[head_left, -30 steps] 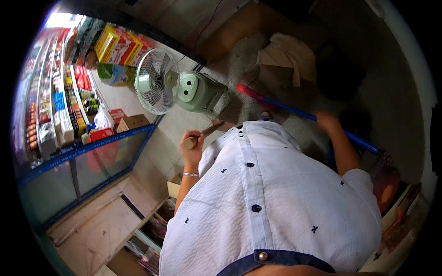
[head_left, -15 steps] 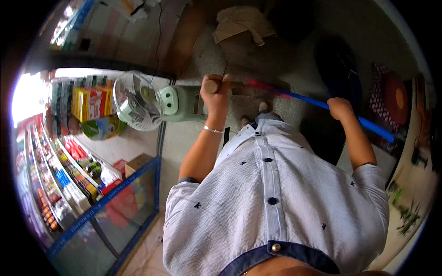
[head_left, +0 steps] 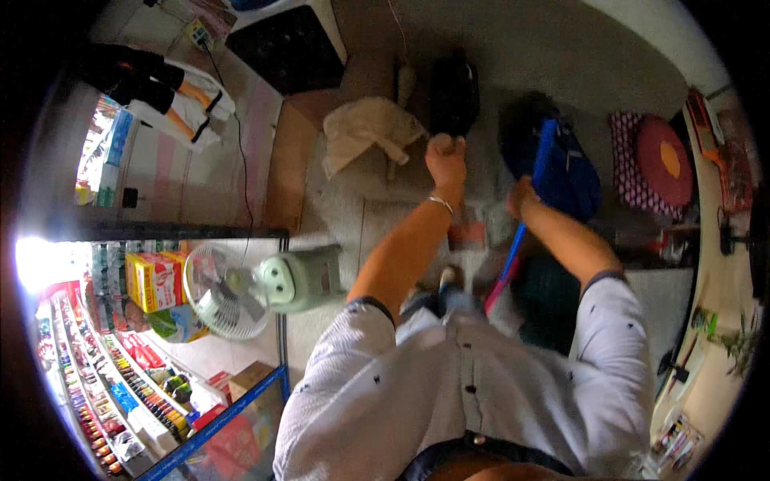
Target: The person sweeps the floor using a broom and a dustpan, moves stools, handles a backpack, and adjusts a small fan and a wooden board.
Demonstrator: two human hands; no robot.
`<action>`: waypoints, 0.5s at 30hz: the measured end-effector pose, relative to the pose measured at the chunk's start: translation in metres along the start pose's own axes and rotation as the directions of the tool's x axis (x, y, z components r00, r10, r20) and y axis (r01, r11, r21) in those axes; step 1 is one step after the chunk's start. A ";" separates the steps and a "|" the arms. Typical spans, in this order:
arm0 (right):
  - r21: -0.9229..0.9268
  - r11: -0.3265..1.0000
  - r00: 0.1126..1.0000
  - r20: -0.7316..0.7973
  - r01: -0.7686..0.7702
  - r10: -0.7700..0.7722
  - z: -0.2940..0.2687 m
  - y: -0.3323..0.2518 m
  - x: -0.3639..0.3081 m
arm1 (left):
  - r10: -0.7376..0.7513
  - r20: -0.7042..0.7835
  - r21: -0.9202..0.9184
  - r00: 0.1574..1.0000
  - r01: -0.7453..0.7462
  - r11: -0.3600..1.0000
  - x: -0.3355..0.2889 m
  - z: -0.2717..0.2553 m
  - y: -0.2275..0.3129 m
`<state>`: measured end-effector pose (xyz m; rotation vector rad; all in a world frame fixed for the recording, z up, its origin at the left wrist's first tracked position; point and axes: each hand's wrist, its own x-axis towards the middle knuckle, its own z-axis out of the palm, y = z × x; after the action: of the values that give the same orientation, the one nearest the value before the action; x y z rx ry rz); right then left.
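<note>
Pale, smooth floor tiles (head_left: 321,212) are spreading through a dim shop corner, with packed shelves (head_left: 128,385) glowing on the near left and a light green fan (head_left: 297,279) standing on the left. Over the last half-second the left hand (head_left: 447,164) has been swinging rightward, away from the fan, while the right hand (head_left: 524,196) has been drawing inward, so the two are now reaching out just beside each other. Meanwhile the blue pole (head_left: 544,152) has been turning from a slant across the scene to a steeper line, its pink end (head_left: 499,290) now pointing near the feet, which is bringing both handles together ahead of the body. The left grip is wrapping around a thick handle (head_left: 443,142), seen nearly end-on; its rounded, woody-looking tip is poking above the fist, and whatever it is carrying below is too hidden to tell. The right grip is closing around the slim, shiny pole, fingers curled. Beyond the left hand, on the far left, a crumpled beige sheet (head_left: 361,132), cloth or board, is lying in stiff folds. Farther right, a soft dark blue bag (head_left: 569,180) is slumping behind the pole, and a round maroon cushion (head_left: 666,160) with an orange centre is resting against a checked, fabric-looking piece (head_left: 630,164).
</note>
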<state>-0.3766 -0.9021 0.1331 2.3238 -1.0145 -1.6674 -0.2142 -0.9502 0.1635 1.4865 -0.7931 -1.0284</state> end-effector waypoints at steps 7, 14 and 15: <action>0.144 0.938 0.753 -0.563 -0.316 0.340 0.013 0.018 0.138 | 0.101 0.299 -0.030 0.949 -0.096 0.995 0.039 0.098 -0.090; 0.753 0.658 0.976 -0.130 -0.017 0.174 0.046 -0.004 0.175 | 0.026 0.432 0.193 0.902 -0.120 0.974 0.083 0.095 -0.106; 0.782 0.623 0.986 -0.116 0.016 0.119 0.059 -0.019 0.193 | 0.014 0.478 0.163 0.878 -0.104 0.981 0.087 0.080 -0.112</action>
<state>-0.3860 -0.9804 -0.0531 2.7778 -2.0748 -1.0719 -0.2594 -1.0421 0.0368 1.3642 -1.3063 -1.3259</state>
